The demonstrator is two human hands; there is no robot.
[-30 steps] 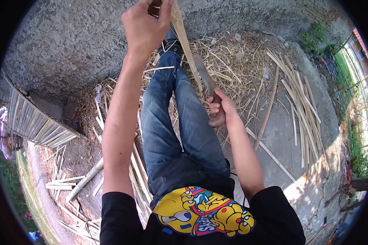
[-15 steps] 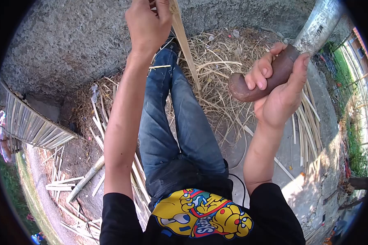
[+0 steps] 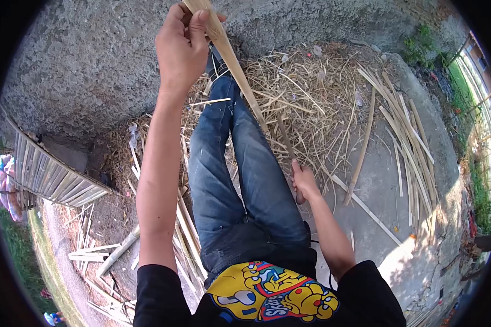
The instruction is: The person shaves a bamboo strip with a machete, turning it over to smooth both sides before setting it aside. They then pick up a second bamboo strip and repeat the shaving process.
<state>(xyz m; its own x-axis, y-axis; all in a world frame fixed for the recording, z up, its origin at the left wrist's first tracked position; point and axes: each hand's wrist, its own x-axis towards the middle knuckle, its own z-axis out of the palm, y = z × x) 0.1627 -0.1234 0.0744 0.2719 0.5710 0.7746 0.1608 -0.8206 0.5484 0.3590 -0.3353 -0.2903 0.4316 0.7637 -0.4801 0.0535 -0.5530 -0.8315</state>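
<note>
At the top of the head view, my left hand (image 3: 183, 49) is closed on the upper end of a long pale bamboo strip (image 3: 232, 57). The strip slants down to the right, over my shins and beside my right thigh. My right hand (image 3: 305, 182) is wrapped round the brown handle of a machete (image 3: 286, 136), low beside my right leg. Its blade, seen nearly edge-on, points up and forward, its tip close to the strip's lower end. My legs in blue jeans (image 3: 251, 147) are stretched out ahead on the ground.
A heap of thin shavings (image 3: 311, 98) covers the ground by the wall (image 3: 103, 60). Cut bamboo strips (image 3: 406, 141) lie in a pile at the right. More bamboo pieces (image 3: 120, 250) are scattered at left, below a slatted bamboo panel (image 3: 60, 174).
My right hand has dropped from a raised position, bringing the machete down beside my leg and the strip's lower end. My left hand has shifted slightly left and down with the strip.
</note>
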